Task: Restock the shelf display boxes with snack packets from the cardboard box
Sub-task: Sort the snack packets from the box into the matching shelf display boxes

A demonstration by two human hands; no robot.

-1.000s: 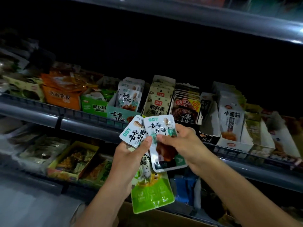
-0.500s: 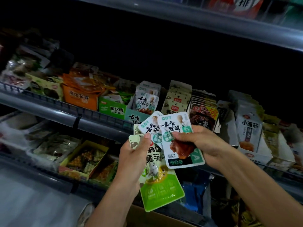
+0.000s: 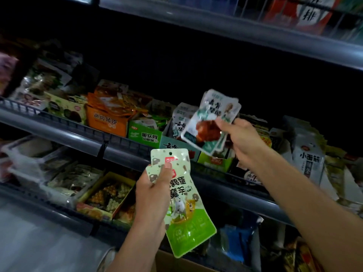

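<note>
Snack packets split between two hands, up in front of a dim shelf unit. Biggest first: middle shelf rail (image 3: pixel 78 137) running left to right and dipping rightward, lined with display boxes. Orange display box (image 3: pixel 107 122) stuffed with orange packs, green display box (image 3: pixel 144 134) just to its right, then a pale teal display box (image 3: pixel 172 145) holding white-and-teal packets upright. Further right, a tall white noodle pack (image 3: pixel 309 154) standing in its own carton. Lower shelf: yellow-edged tray (image 3: pixel 107 195) of mixed snacks. Bottom edge: brown cardboard box (image 3: pixel 176 264), only a corner showing, just under the left forearm.

Left hand (image 3: pixel 153 195) low and central, fingers wrapped, thumb pressed on the front of the green-and-white packets (image 3: pixel 182 203); two of them fanned, hanging down over the lower shelf edge. Right hand (image 3: pixel 241 138) raised higher, closed in a pinch on the right edge of the white-and-teal packets (image 3: pixel 210 122), more than one stacked, motion-blurred, tilted, held right in front of the pale teal display box and close above its opening, not inside it
</note>
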